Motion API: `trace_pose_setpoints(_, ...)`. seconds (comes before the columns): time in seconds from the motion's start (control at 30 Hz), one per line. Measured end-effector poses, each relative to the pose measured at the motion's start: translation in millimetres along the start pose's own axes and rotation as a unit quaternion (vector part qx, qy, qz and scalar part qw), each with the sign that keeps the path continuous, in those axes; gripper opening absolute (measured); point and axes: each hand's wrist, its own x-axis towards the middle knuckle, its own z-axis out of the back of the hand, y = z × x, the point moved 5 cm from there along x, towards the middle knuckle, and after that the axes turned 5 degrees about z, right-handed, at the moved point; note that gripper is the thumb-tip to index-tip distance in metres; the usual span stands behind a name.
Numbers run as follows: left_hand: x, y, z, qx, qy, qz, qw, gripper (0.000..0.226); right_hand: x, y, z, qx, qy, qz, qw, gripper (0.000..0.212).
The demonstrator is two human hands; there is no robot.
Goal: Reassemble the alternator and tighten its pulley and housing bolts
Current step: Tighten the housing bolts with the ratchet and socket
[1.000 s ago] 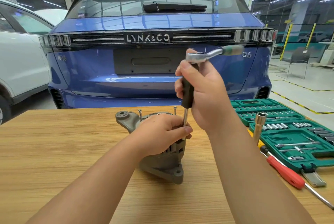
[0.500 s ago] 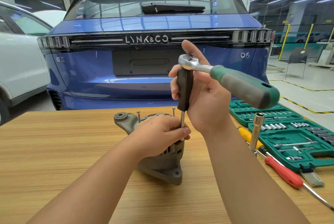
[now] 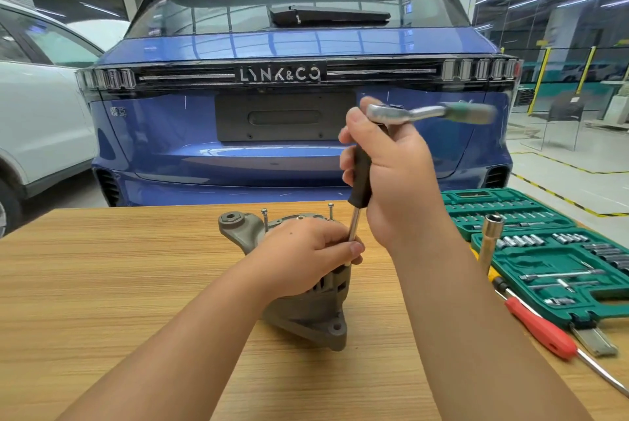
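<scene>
Head view looks down on a wooden table (image 3: 102,284) with the grey alternator (image 3: 306,315) standing near its middle, a mounting ear with a bored hole (image 3: 235,221) jutting up and to the left and another lug (image 3: 335,328) at the near lower edge. Two long housing bolts (image 3: 331,210) stick up from the far side of the casing, only partly driven in. The left hand (image 3: 303,257) lies over the top of the alternator, its fingers curled and its thumb and fingertips pinching the thin steel shaft of an extension bar (image 3: 354,228) just above the casing. That bar rises almost upright, leaning slightly right, into a black grip (image 3: 361,179), which the right hand (image 3: 398,179) grips with fingers wrapped round it. On top of the bar sits a ratchet (image 3: 388,112), its chrome head just above the right thumb and its green handle (image 3: 469,112) reaching out to the right, smeared by motion blur. Whatever fastener the bar's lower end meets is hidden under the left hand. To the right on the table lies an open green socket case (image 3: 544,260) with rows of sockets and bits, a tall chrome socket (image 3: 490,240) standing upright at its near edge, and a red-handled screwdriver (image 3: 541,332) lying diagonally in front of it. Behind the table stands a blue car's tailgate (image 3: 279,148) lettered LYNK&CO, with a white car (image 3: 37,121) at the left.
</scene>
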Motion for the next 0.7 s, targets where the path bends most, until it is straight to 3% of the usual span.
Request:
trace_pose_setpoints(0.1,0.6,0.6,0.3,-0.008,0.0,-0.001,1.0,0.025,-2.1,5.6,-3.4,0.016,0.058,0.057,0.997,0.036)
trace_pose_setpoints(0.23,-1.4,1.0,1.2,-0.013,-0.008,-0.011,1.0,0.023,-8.1,6.4,-15.0,-0.024,0.095,0.127,0.987,0.044)
trace_pose_setpoints(0.4,-1.9,1.1,1.9,-0.019,-0.006,-0.012,1.0,0.025,-4.2,6.2,-18.1,0.033,0.133,0.081,0.987,0.048)
trace_pose_setpoints(0.53,-0.8,2.3,2.0,-0.027,-0.008,-0.002,1.0,0.024,5.2,3.0,-18.2,0.131,0.169,-0.038,0.976,0.038)
trace_pose_setpoints(0.7,0.3,2.6,1.4,-0.021,-0.011,0.004,1.0,0.022,0.3,-5.2,-13.6,0.116,0.088,-0.039,0.989,0.044)
